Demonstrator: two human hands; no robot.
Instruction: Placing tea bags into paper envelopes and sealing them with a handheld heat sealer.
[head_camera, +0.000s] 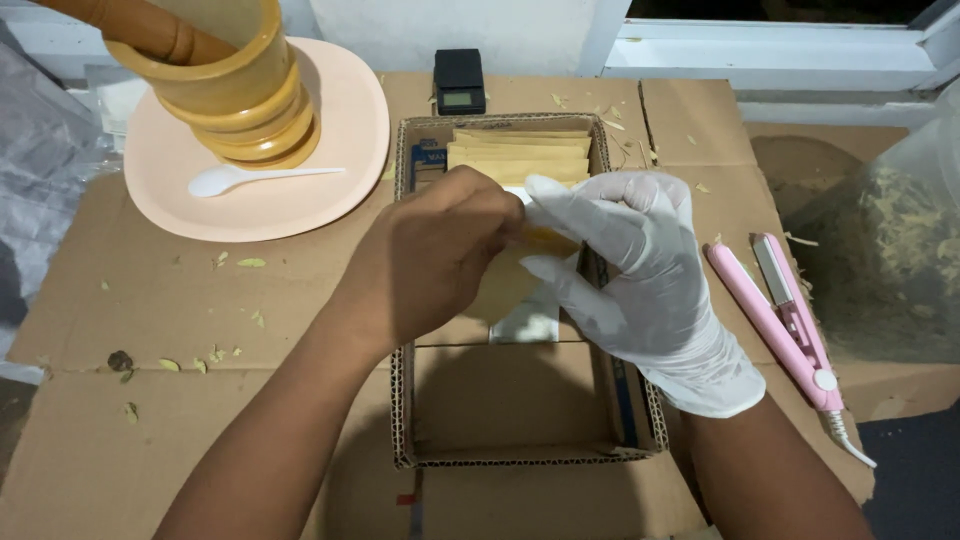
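Lying pinched between both hands (520, 255): pouch (510, 285)

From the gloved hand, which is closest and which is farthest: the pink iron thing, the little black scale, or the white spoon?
Seen from the head camera, measured from the right hand in the white glove:
1. Pink flat sealing iron, just to its right on the cardboard.
2. Small black digital scale, up behind the box.
3. White plastic spoon, far left on the peach plate.

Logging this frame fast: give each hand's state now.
Left hand: bare, pinched shut on the small packet.
Right hand: gloved, gripping the same packet.
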